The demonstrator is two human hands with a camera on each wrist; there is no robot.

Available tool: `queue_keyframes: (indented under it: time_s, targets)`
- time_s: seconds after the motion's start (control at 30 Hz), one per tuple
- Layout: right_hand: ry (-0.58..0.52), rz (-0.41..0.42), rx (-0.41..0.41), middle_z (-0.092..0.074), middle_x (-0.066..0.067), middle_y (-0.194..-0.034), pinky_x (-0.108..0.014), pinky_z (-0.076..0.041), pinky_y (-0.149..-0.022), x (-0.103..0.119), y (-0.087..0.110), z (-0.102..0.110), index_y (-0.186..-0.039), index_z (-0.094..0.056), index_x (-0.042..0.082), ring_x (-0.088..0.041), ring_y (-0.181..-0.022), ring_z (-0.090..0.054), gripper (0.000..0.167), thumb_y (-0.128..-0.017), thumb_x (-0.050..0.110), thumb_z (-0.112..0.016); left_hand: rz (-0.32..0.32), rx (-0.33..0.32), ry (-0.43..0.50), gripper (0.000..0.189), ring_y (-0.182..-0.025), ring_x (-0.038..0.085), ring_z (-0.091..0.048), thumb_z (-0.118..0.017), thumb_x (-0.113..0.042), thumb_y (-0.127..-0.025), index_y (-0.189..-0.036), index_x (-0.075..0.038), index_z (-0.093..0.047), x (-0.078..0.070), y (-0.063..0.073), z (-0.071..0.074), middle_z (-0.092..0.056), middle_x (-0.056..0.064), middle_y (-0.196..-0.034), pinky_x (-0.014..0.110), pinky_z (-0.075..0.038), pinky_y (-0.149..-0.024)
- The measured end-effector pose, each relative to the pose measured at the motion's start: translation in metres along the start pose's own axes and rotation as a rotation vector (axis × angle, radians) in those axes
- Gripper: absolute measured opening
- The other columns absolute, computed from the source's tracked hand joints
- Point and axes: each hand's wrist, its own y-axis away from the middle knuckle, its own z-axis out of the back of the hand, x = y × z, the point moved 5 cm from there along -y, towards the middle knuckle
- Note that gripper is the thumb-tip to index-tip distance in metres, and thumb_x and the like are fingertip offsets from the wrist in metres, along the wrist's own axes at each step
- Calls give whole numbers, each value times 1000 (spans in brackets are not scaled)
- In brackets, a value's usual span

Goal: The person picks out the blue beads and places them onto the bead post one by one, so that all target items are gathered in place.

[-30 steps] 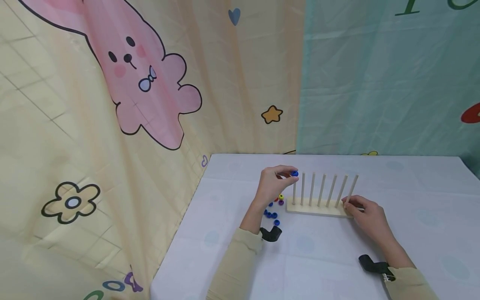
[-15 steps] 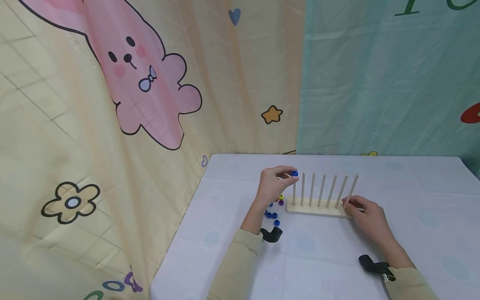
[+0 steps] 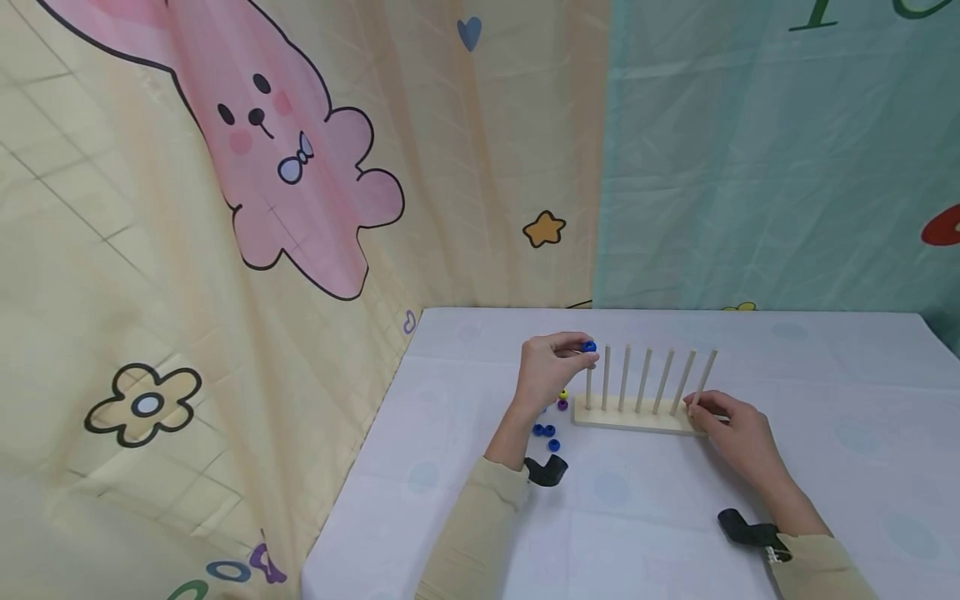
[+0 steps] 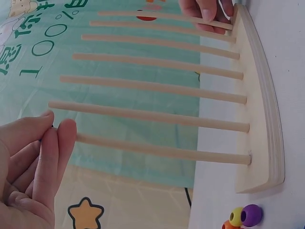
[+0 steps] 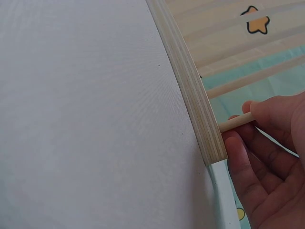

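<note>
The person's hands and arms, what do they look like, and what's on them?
The left hand and right hand wear no gloves. The left sleeve and right sleeve are plain beige, reaching close to the wrists. A bent black piece sits at the left wrist, and another black piece at the right.

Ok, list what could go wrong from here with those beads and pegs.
The small round blue bead could slip: the left hand only pinches it at the top of the leftmost slender wooden peg. The pale wooden base might shift if the right hand, gripping its rightmost peg, lets go. The loose blue, yellow and purple beads beside it could roll if bumped.
</note>
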Motion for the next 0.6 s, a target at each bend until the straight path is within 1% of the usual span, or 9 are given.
queue_keyframes:
  time_s: [0.23, 0.4, 0.5, 0.6]
  targets:
    - [5, 13, -5, -70, -17, -111, -58, -50, -87, 0, 0, 1, -113, -69, 7, -39, -111, -61, 25, -104, 28, -59, -19, -6, 15, 21, -77, 16, -74, -81, -11, -85, -105, -5, -78, 0, 1, 0, -75, 3, -88, 29, -59, -72]
    - [9, 18, -2, -71, -16, -111, -55, -51, -86, 0, 0, 1, -113, -69, 8, -37, -110, -62, 26, -104, 30, -59, -18, -13, 15, 22, -77, 16, -73, -82, -12, -85, -105, -6, -78, 1, 2, 0, -75, 1, -88, 30, -59, -72]
    - [16, 14, -1, -71, -14, -112, -48, -52, -83, -1, 0, 2, -113, -70, 9, -35, -110, -62, 27, -103, 32, -58, -16, -14, 6, 23, -78, 15, -73, -83, -13, -85, -106, -5, -78, 1, 1, 0, -75, -2, -88, 30, -59, -72]
    - [21, 10, -2, -71, -13, -111, -34, -52, -80, -2, 0, 2, -112, -70, 10, -33, -109, -62, 27, -103, 33, -59, -11, -13, -18, 22, -79, 14, -73, -83, -15, -85, -106, -8, -78, 2, 1, 0, -74, -5, -87, 29, -59, -72]
